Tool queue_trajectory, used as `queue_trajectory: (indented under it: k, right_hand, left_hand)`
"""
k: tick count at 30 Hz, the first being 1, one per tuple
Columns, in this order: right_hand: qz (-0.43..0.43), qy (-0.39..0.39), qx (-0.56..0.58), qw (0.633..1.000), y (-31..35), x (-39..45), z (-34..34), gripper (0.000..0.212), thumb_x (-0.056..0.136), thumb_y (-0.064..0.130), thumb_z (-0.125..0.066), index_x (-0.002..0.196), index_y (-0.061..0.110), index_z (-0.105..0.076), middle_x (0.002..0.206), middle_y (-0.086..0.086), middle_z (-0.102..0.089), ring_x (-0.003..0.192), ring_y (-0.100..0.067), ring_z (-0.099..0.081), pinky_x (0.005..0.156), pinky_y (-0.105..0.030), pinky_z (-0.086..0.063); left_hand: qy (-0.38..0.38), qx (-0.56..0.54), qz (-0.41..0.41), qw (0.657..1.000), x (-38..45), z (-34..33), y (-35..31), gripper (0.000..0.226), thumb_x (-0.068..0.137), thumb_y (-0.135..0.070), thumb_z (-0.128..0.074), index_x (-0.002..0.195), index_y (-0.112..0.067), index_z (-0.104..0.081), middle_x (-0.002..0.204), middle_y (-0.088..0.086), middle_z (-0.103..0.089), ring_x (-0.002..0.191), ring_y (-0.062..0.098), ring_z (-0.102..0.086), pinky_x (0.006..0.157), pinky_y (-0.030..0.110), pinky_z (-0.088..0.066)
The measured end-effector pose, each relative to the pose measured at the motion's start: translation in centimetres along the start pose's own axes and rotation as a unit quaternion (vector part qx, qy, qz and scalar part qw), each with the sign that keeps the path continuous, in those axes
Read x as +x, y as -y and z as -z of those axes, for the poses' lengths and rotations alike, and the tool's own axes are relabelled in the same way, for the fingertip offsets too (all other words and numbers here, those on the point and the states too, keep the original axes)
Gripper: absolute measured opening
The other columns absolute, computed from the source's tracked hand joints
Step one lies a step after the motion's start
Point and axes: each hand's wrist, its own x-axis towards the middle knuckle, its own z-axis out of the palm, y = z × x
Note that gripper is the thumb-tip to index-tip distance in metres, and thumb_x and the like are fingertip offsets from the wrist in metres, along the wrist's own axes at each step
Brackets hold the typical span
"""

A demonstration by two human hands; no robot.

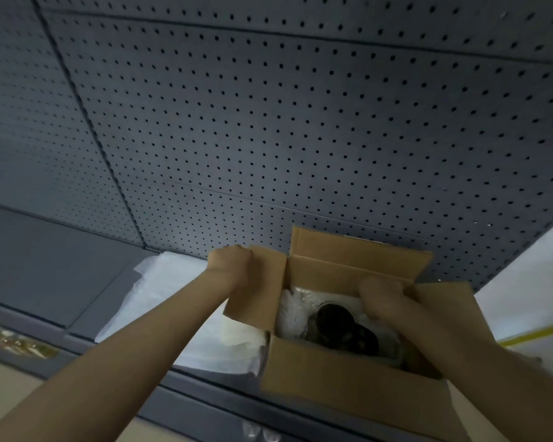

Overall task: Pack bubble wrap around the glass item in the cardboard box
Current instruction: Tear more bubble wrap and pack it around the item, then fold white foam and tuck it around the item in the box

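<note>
I see my left hand (232,261) curled over the edge of the left flap of the plain brown cardboard box (348,382), gripping it. My right hand (384,301) reaches in at the right flap, blurred, so I cannot tell whether its fingers pinch anything. Inside, crinkled clear bubble wrap (292,309) lines the left and far walls around a glass item (342,330), round and dark; its form is hard to make out. More pale wrap sheets (186,309) lie left of the box on the grey shelf (61,266), under a matte perforated pegboard (268,122). No writing readable.
</note>
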Motion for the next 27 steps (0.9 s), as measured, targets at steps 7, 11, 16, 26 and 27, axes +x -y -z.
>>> queue_trajectory:
  k: [7,11,16,26,27]
  right_hand:
    - [-0.031,-0.113,0.068,0.991,10.3,-2.0,6.2,0.015,0.093,0.01,-0.051,0.084,0.013,-0.061,0.082,0.0,-0.054,0.076,-0.016,-0.055,0.063,-0.024,-0.039]
    - [-0.031,-0.177,0.076,0.981,16.2,-2.8,10.1,0.031,0.087,0.0,-0.047,0.062,0.016,-0.043,0.064,0.001,-0.041,0.055,-0.012,-0.039,0.045,-0.022,-0.029]
    - [0.036,-0.196,0.104,0.974,22.6,-2.7,12.9,0.025,0.087,0.006,-0.057,0.106,0.015,-0.07,0.103,-0.005,-0.07,0.089,-0.022,-0.066,0.072,-0.03,-0.053]
    - [0.094,-0.106,0.176,0.974,30.1,1.3,10.9,0.029,0.09,0.016,-0.06,0.118,0.009,-0.065,0.118,-0.007,-0.065,0.104,-0.022,-0.063,0.081,-0.028,-0.051]
    - [0.093,-0.108,0.177,0.974,30.7,1.9,10.4,0.028,0.091,0.014,-0.059,0.118,0.009,-0.064,0.119,-0.007,-0.064,0.105,-0.022,-0.062,0.081,-0.027,-0.049]
  left_hand:
    - [-0.017,0.002,-0.034,0.999,-1.0,-1.1,10.4,0.035,0.088,-0.015,-0.058,0.122,-0.019,-0.055,0.114,0.0,-0.059,0.097,0.017,-0.058,0.066,0.026,-0.037]
    - [-0.009,-0.006,-0.048,0.999,-1.7,-1.7,16.1,0.035,0.088,-0.016,-0.058,0.123,-0.018,-0.054,0.115,0.0,-0.058,0.098,0.018,-0.059,0.068,0.026,-0.038]
    - [-0.001,-0.018,-0.057,0.998,-1.6,-3.0,20.9,0.036,0.087,-0.012,-0.057,0.123,-0.02,-0.055,0.12,0.0,-0.06,0.084,0.016,-0.048,0.067,0.025,-0.038]
    - [0.06,-0.036,-0.048,0.996,1.0,-7.2,23.9,0.014,0.088,-0.013,-0.058,0.1,-0.02,-0.054,0.097,-0.002,-0.056,0.079,0.017,-0.054,0.065,0.024,-0.038]
    - [0.061,-0.032,-0.048,0.996,1.4,-7.6,23.9,0.02,0.088,-0.013,-0.057,0.108,-0.017,-0.06,0.108,0.001,-0.06,0.088,0.019,-0.057,0.068,0.025,-0.039]
